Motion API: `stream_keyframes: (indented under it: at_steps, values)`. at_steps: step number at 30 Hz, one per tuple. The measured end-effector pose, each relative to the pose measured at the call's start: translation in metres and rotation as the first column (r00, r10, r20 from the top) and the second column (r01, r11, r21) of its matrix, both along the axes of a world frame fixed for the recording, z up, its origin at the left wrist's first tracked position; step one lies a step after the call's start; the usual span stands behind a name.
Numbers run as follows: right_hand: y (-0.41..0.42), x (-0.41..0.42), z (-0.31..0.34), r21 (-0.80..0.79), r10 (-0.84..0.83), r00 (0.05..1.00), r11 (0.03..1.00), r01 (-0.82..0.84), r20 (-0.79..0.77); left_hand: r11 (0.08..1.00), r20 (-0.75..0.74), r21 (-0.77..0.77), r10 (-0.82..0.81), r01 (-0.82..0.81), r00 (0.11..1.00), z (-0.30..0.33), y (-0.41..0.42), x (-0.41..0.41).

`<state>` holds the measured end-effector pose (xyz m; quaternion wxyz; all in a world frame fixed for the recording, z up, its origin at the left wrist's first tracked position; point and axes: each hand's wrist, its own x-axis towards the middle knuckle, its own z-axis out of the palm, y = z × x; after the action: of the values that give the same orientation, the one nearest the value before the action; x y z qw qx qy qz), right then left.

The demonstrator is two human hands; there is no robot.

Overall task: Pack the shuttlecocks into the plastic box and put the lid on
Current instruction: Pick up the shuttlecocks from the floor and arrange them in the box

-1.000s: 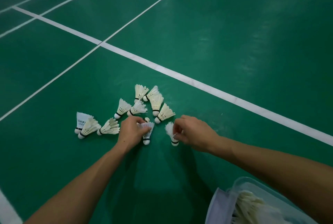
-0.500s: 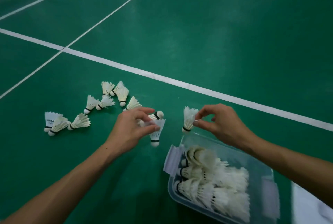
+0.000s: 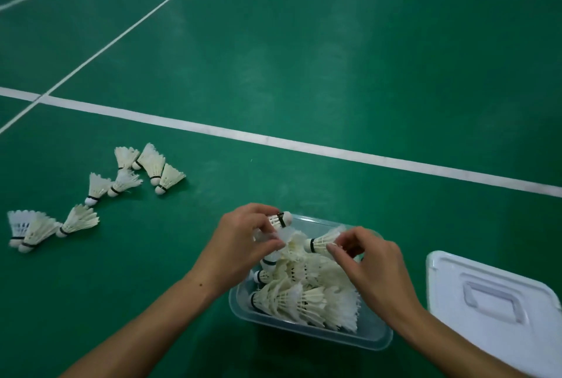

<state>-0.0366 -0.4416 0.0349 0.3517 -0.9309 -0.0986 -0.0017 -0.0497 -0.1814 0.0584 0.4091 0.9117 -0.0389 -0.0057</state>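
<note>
left hand point(image 3: 243, 244) pinching shuttlecocks, right hand point(image 3: 368, 259) pinching one shuttlecock point(image 3: 324, 242) by skirt, both over plastic box point(image 3: 359, 335) lower centre, likely to lay flat. loose shuttlecocks point(image 3: 91, 189) left on floor. lid point(image 3: 498, 310) off, lower right.

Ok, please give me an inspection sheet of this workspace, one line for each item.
Surface: green court floor with white lines.
Job's things: open box partly filled; nine loose shuttlecocks on floor, left; lid on floor, right of box.
Clutter: nothing seen.
Grippers: left hand holds shuttlecocks, right hand holds one, both over box.
Cables: nothing seen.
Surroundings: only court floor.
</note>
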Motion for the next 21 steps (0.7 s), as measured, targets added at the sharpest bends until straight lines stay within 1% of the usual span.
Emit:
stream_keyframes:
  at_steps: [3, 7, 10, 15, 18, 21]
  values:
    - [0.011, 0.004, -0.015, 0.019, 0.014, 1.0, 1.0, -0.013, -0.004, 0.996, 0.013, 0.089, -0.03, 0.029, 0.999, -0.01, -0.006, 0.0]
    - [0.026, 0.01, -0.031, 0.038, 0.038, 0.999, 0.999, -0.037, -0.026, 0.989, 0.042, 0.147, -0.031, 0.025, 0.999, -0.019, -0.007, -0.002]
    - [0.032, 0.011, -0.044, 0.016, 0.056, 0.997, 0.998, -0.055, -0.059, 0.986, 0.06, 0.163, -0.036, 0.026, 0.998, -0.022, -0.008, -0.001]
    - [0.027, 0.016, -0.052, -0.009, 0.029, 0.992, 0.999, -0.031, -0.126, 0.982, 0.071, 0.187, -0.053, 0.039, 0.996, -0.023, -0.008, 0.0]
    - [0.026, 0.013, -0.054, -0.03, 0.08, 0.975, 0.996, -0.088, -0.21, 0.98, 0.069, 0.191, -0.063, 0.049, 0.996, -0.023, -0.008, -0.001]
    - [0.026, 0.015, -0.051, -0.001, 0.105, 0.969, 0.994, -0.108, -0.226, 0.984, 0.069, 0.17, -0.069, 0.056, 0.995, -0.022, -0.009, 0.0]
